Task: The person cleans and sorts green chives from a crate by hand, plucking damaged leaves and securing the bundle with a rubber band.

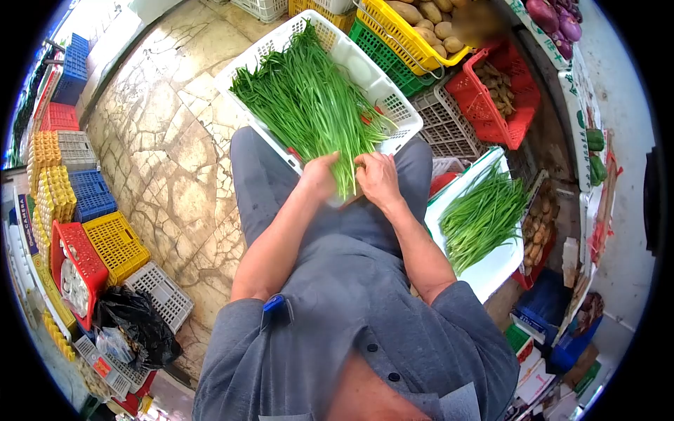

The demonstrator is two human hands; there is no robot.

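Observation:
A heap of long green garlic chives (302,91) fills a white plastic crate (382,105) tilted against my thighs. Its near end lies between my knees, with the stem ends pointing toward me. My left hand (320,177) is closed around the left side of the stem ends, slightly blurred. On the right side, my right hand (379,179) has its fingers curled and pinching at the stems. A second pile of chives (484,217) lies in a white foam box (484,274) by my right leg. Bits of red show at the crate's edges, partly covered.
Ahead to the right stand a yellow basket of potatoes (439,31) and a red basket of ginger-like roots (495,88). Stacked crates (116,242), egg trays (55,193) and a black plastic bag (137,326) line the left. Stone-patterned floor (168,147) lies between.

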